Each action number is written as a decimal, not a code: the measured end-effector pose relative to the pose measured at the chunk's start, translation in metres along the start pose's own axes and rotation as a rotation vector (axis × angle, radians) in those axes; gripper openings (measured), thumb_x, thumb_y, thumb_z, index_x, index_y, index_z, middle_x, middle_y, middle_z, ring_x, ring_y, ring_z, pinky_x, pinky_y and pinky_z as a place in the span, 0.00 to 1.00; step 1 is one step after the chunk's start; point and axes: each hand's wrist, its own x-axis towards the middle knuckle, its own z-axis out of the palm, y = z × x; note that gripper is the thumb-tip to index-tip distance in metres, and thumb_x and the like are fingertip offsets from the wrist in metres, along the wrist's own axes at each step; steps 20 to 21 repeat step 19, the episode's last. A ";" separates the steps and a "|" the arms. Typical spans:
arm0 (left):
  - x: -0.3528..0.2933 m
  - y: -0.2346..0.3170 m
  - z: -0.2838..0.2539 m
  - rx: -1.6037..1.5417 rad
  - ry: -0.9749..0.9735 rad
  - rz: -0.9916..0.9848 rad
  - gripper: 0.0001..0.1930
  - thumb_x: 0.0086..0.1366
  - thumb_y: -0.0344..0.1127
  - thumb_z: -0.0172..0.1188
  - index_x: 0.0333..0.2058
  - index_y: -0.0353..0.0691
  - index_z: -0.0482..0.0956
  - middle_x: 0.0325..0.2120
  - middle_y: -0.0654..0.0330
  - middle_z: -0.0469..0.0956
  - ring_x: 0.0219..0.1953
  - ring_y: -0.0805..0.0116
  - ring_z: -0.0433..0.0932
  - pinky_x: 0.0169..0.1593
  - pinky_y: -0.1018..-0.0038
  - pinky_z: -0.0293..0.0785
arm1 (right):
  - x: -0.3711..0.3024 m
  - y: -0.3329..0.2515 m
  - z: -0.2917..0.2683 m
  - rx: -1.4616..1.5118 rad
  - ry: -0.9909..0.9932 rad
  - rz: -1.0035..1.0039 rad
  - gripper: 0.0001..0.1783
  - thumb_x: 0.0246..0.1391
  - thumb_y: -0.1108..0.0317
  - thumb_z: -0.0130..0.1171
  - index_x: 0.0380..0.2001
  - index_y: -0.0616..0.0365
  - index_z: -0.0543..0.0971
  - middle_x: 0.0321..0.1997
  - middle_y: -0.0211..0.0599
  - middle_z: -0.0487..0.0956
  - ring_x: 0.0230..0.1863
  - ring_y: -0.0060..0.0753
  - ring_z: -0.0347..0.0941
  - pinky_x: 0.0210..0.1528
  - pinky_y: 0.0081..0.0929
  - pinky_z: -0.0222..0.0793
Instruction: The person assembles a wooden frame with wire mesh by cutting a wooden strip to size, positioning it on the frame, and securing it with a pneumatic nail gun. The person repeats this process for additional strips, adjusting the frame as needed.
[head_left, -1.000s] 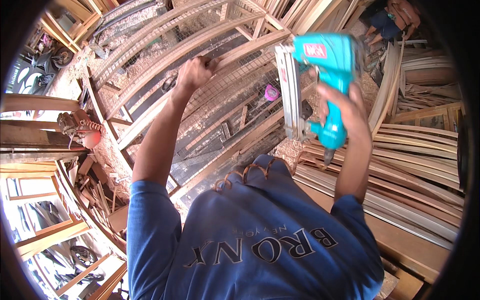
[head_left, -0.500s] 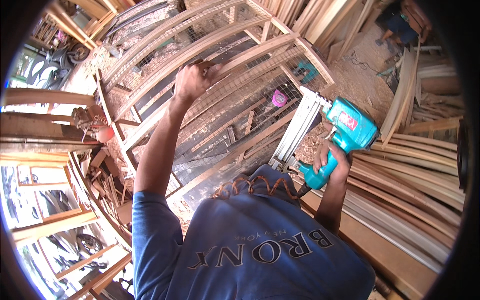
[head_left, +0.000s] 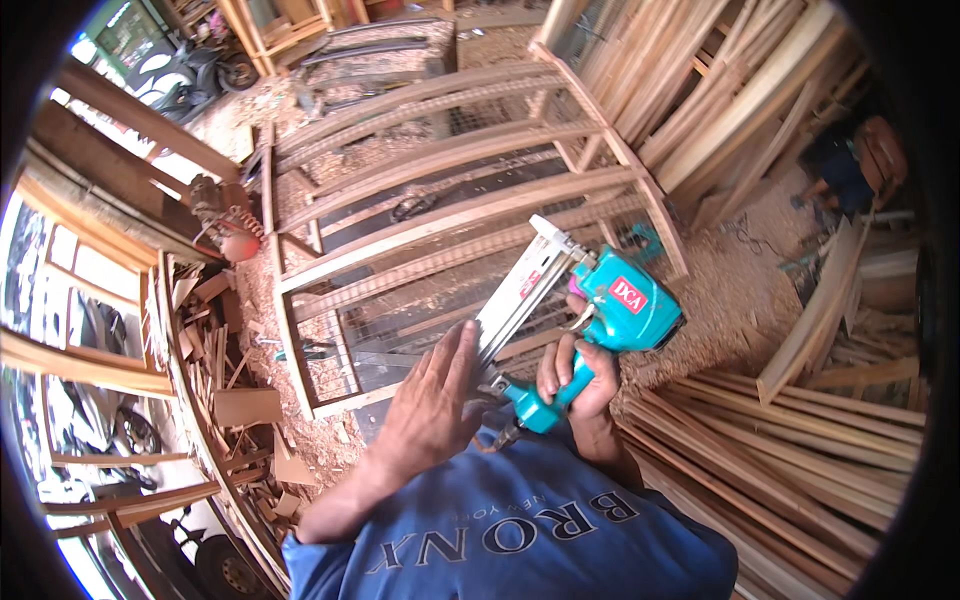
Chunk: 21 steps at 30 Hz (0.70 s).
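Note:
My right hand (head_left: 580,378) is wrapped around the handle of a teal nail gun (head_left: 648,318), held in front of my chest. The gun's long silver magazine (head_left: 515,300) slants up and away. Against the lower part of that magazine lies my left hand (head_left: 432,400), its fingers stretched out straight. An air hose fitting (head_left: 508,437) sits at the bottom of the handle. Beyond the gun lies a large wooden frame (head_left: 420,239) with several curved rails and wire mesh. The gun covers part of its near right side.
Long timber strips (head_left: 770,440) are stacked at the right, and more boards (head_left: 700,90) lean at the far right. Another person (head_left: 850,165) is at the right edge. Offcuts (head_left: 248,407) and a compressor with a red part (head_left: 238,245) stand left. Wood shavings cover the floor.
My left hand has left the frame's rail and come back to the nail gun's magazine. The gun has moved left and nearer my chest in my right hand. The view has shifted.

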 end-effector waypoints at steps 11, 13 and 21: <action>-0.163 -0.026 0.004 0.270 0.545 -0.453 0.38 0.48 0.25 0.65 0.61 0.37 0.66 0.44 0.51 0.76 0.39 0.49 0.81 0.39 0.59 0.78 | -0.048 0.102 0.115 -0.050 -0.058 0.221 0.32 0.64 0.66 0.48 0.68 0.69 0.59 0.16 0.38 0.65 0.14 0.38 0.68 0.15 0.33 0.69; -0.201 -0.033 -0.001 0.303 0.444 -0.642 0.38 0.48 0.30 0.70 0.60 0.38 0.68 0.41 0.52 0.78 0.37 0.51 0.82 0.37 0.59 0.79 | -0.058 0.115 0.130 -0.048 -0.058 0.225 0.32 0.63 0.66 0.48 0.67 0.70 0.59 0.16 0.38 0.65 0.14 0.38 0.68 0.14 0.33 0.69; -0.359 -0.031 -0.027 -0.033 0.619 -0.598 0.37 0.57 0.44 0.75 0.61 0.41 0.67 0.42 0.54 0.79 0.38 0.56 0.84 0.41 0.59 0.81 | -0.103 0.185 0.186 0.103 -0.115 0.476 0.36 0.63 0.62 0.50 0.70 0.65 0.57 0.16 0.38 0.65 0.16 0.38 0.69 0.15 0.33 0.69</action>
